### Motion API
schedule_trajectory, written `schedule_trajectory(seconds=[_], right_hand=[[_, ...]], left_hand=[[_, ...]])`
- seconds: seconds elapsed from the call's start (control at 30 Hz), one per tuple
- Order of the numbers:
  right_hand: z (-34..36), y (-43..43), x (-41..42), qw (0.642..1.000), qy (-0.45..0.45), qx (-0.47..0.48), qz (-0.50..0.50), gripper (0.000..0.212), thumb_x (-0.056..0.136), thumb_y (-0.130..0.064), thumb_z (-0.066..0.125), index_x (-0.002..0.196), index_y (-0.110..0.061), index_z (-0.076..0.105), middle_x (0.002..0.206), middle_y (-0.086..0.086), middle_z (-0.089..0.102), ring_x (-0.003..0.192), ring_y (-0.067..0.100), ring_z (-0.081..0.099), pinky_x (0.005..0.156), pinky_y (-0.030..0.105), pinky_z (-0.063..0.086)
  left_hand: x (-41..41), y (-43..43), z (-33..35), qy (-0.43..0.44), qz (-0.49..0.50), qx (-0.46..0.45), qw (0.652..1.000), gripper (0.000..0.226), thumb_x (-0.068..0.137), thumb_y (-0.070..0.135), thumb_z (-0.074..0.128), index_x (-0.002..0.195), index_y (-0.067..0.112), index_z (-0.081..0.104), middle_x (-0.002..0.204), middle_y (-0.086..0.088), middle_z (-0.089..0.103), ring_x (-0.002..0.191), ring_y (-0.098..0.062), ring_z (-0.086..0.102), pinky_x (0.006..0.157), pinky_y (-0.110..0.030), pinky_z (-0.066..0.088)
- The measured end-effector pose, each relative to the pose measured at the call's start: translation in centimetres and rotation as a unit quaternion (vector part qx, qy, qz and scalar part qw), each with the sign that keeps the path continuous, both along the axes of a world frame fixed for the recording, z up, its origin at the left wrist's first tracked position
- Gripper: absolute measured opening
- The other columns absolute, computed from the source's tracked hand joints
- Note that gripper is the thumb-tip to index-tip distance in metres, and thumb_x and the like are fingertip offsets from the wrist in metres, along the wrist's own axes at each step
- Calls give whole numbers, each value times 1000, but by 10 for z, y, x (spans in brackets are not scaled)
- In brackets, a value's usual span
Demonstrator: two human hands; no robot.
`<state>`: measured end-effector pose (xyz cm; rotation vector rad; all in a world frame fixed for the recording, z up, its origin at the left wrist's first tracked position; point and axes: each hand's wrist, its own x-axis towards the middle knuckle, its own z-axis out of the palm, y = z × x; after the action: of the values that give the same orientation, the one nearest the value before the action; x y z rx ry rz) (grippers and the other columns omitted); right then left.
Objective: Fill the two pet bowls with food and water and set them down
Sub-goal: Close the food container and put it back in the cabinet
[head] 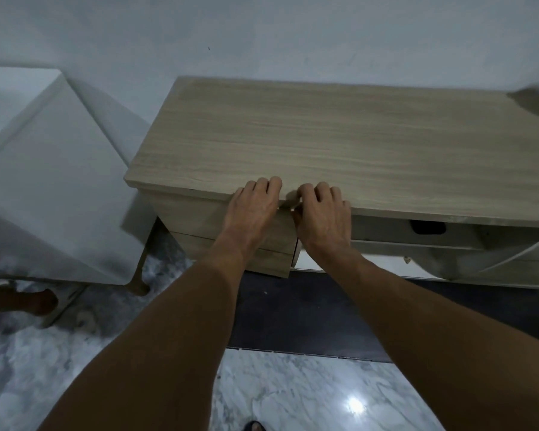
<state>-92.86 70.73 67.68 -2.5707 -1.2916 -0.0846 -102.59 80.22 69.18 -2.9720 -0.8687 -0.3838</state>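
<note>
The left hand (pixel 255 209) and right hand (pixel 322 213) sit side by side, fingers curled over the front edge of the light wood-grain desk (pixel 355 144), gripping it.

Free room above cabinet top (pixel 339 135); wall (pixel 262 32) behind.
</note>
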Motion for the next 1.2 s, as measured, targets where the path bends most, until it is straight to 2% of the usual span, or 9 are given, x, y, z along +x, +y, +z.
schedule_trajectory(seconds=[0.23, 0.53, 0.63, 0.77, 0.87, 1.03, 1.2], right_hand=[[4, 8, 2, 1000, -21, -19, -6, 33, 93, -21, 57, 123, -19, 43, 117, 5, 55, 101, 26, 49, 79, 38, 38], [-1, 16, 6, 998, -52, -22, 5, 32, 92, -19, 58, 121, -17, 44, 110, 5, 60, 97, 27, 55, 75, 39, 42], [-3, 17, 7, 998, -52, -18, 7, 32, 90, -18, 60, 118, -17, 45, 108, 5, 61, 96, 27, 56, 76, 41, 45], [-5, 18, 8, 998, -62, -22, 12, 35, 87, -14, 63, 116, -17, 45, 103, 4, 60, 92, 25, 55, 73, 39, 44], [-5, 19, 8, 996, -82, -23, 8, 35, 84, -10, 65, 113, -16, 46, 99, 4, 61, 89, 26, 55, 68, 37, 37], [-4, 18, 6, 995, -95, -23, 5, 39, 80, -8, 68, 112, -14, 48, 96, 5, 61, 86, 27, 55, 66, 36, 32], [0, 18, 3, 997, -77, -22, 2, 37, 84, -5, 62, 118, -13, 47, 102, 7, 61, 91, 28, 55, 69, 37, 31]], left_hand=[[6, 5, 5, 42, 9, 2, 999, 40, 85, -2, 58, 119, 11, 42, 111, -9, 57, 99, -27, 55, 78, -33, 41], [13, 13, -5, 25, 6, 15, 1000, 24, 94, 10, 51, 117, 12, 43, 104, -7, 58, 89, -24, 54, 70, -31, 30], [14, 14, -9, 23, 12, 20, 999, 28, 92, 8, 52, 117, 13, 43, 101, -6, 57, 83, -23, 51, 68, -32, 28], [18, 14, -11, 29, 22, 33, 999, 34, 89, 7, 56, 119, 13, 43, 100, -6, 58, 83, -23, 54, 67, -32, 29], [20, 13, -13, 30, 36, 40, 998, 32, 89, 7, 55, 118, 14, 43, 97, -5, 59, 82, -24, 57, 66, -33, 30], [21, 15, -14, 32, 30, 25, 999, 36, 90, 7, 57, 122, 13, 42, 98, -7, 60, 84, -25, 58, 70, -35, 39], [20, 14, -11, 29, 30, 23, 999, 36, 88, 5, 58, 119, 14, 41, 97, -7, 59, 83, -24, 57, 68, -33, 37]])
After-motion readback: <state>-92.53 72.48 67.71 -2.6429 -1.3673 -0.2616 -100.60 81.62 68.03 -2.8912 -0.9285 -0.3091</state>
